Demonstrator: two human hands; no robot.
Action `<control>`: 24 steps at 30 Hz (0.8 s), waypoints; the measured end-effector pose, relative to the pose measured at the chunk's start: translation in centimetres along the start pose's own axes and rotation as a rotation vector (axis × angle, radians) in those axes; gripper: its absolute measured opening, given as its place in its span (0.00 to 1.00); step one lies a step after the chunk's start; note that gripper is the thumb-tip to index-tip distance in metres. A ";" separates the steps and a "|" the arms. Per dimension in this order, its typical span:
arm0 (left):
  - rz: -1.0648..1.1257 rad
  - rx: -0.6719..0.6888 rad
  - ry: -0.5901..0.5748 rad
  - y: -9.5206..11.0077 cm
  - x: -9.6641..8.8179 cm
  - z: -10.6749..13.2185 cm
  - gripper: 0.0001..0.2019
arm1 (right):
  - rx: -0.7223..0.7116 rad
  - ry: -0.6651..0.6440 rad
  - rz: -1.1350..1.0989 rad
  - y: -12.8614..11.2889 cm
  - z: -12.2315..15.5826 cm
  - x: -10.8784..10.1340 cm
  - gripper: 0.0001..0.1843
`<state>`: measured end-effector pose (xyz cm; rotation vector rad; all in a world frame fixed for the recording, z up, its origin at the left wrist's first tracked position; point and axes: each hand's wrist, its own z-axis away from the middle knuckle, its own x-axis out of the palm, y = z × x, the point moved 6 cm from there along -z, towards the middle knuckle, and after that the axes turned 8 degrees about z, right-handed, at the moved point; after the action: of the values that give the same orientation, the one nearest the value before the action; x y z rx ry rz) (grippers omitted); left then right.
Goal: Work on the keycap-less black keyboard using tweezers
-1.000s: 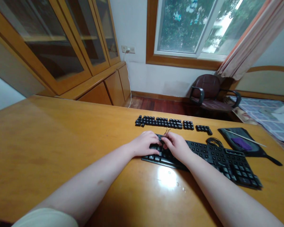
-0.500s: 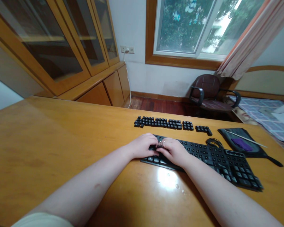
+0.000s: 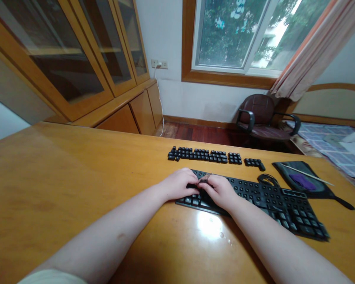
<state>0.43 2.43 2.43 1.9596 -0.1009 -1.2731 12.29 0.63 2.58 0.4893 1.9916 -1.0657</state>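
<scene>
A black keyboard (image 3: pixel 254 193) lies at a slant on the wooden desk, with many key positions bare of caps and some caps still on along its near and right parts. My left hand (image 3: pixel 180 183) is curled over its left end, thumb and fingers bent against the keys. Beside it, almost touching, my right hand (image 3: pixel 220 189) pinches a small dark piece (image 3: pixel 204 182) just above the keys. The fingers partly cover that piece, so its kind is unclear. Behind the keyboard, loose black keycaps (image 3: pixel 198 154) are lined up in rows.
To the right lies a dark pouch (image 3: pixel 313 189) with a purple cloth (image 3: pixel 302 182) and a thin pale stick (image 3: pixel 310 175) on it. A coiled black cable (image 3: pixel 268 179) rests behind the keyboard. An armchair (image 3: pixel 257 114) stands past the desk's far edge, and a glass-fronted cabinet (image 3: pixel 109 86) at left.
My right hand has shifted slightly right, and the dark piece between its fingers shows more plainly. My left hand stays nearly in place over the keyboard's left end.
</scene>
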 end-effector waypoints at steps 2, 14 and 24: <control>-0.009 0.013 0.008 0.0 0.0 0.0 0.07 | 0.016 0.009 0.007 0.1 0.0 -0.1 0.10; -0.010 -0.026 0.037 0.1 0.2 0.0 0.08 | 0.247 0.095 -0.342 2.4 0.1 0.4 0.17; 0.060 -0.135 0.177 -1.0 -0.6 0.4 0.13 | 0.274 0.212 -0.511 2.7 0.2 -0.1 0.15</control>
<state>-0.55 3.19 2.12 1.9286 0.0138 -1.0366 14.21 1.99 1.24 0.2414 2.2309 -1.6755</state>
